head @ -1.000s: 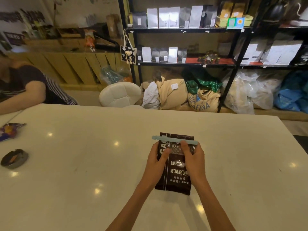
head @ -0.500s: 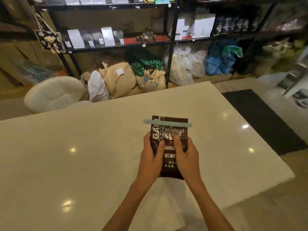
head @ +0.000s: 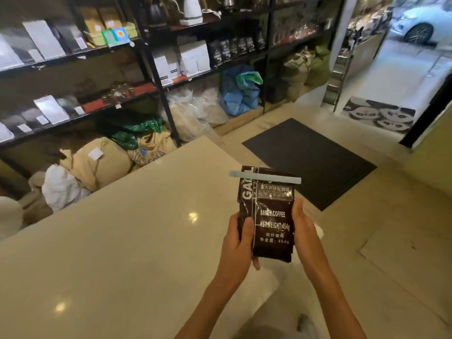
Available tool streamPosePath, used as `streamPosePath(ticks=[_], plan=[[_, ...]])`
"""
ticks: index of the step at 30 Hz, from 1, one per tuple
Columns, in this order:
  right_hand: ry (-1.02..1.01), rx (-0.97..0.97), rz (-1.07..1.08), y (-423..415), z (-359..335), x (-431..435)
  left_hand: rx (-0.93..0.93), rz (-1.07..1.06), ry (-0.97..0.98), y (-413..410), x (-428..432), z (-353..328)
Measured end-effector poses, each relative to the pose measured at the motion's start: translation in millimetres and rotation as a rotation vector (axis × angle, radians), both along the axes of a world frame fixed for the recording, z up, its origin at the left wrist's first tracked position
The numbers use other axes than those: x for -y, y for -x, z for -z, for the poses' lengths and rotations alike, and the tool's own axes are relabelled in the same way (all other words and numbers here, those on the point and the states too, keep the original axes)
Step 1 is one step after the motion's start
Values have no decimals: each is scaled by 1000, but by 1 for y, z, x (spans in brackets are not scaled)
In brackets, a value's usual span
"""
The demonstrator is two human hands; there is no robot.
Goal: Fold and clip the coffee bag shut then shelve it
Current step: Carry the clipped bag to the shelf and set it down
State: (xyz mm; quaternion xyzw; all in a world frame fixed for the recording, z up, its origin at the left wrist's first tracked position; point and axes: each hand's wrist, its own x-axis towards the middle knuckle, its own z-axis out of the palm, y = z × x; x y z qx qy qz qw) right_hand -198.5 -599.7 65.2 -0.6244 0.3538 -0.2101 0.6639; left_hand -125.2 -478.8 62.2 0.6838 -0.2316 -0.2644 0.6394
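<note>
A dark brown coffee bag point(head: 271, 211) with white lettering is held upright in the air over the right corner of the white table point(head: 127, 236). A pale blue clip point(head: 265, 177) runs across its folded top. My left hand point(head: 238, 243) grips the bag's lower left edge, thumb on the front. My right hand point(head: 303, 228) holds the lower right edge. Black shelves point(head: 156, 77) with white and dark coffee bags stand behind the table.
Burlap sacks point(head: 97, 162) and plastic bags point(head: 195, 111) lie on the floor under the shelves. A black floor mat point(head: 308, 160) lies right of the table, with a panda-print mat point(head: 378, 115) by the open doorway at the far right.
Both hands lifted the clipped bag off the table and carried it rightward to the table's corner. The view swung right toward the shelves and doorway.
</note>
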Motion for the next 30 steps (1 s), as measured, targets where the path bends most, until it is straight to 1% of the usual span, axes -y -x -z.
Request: streamPosePath(ticks=[3, 5, 8, 14, 16, 18, 21, 25, 27, 30], plan=[[123, -42, -92, 30, 9, 74, 32, 6, -3, 12, 85, -4], [156, -50, -56, 48, 11, 122, 15, 33, -4, 24, 141, 1], [200, -33, 111, 81, 7, 208, -4, 142, -20, 48, 238, 10], [156, -95, 443, 152, 5, 345, -66, 430, -45, 101, 402, 0], [202, -145, 511, 166, 2, 381, -86, 522, -34, 111, 449, -5], [232, -175, 546, 173, 2, 416, -94, 570, -36, 114, 487, -6], [259, -142, 557, 160, -1, 469, -47, 574, -30, 98, 543, -9], [277, -138, 516, 117, 7, 560, 6, 498, 7, 55, 631, 5], [280, -115, 471, 87, 11, 611, 4, 439, 27, 28, 679, 12], [274, -96, 397, 29, 8, 692, -46, 358, 51, -22, 750, 9]])
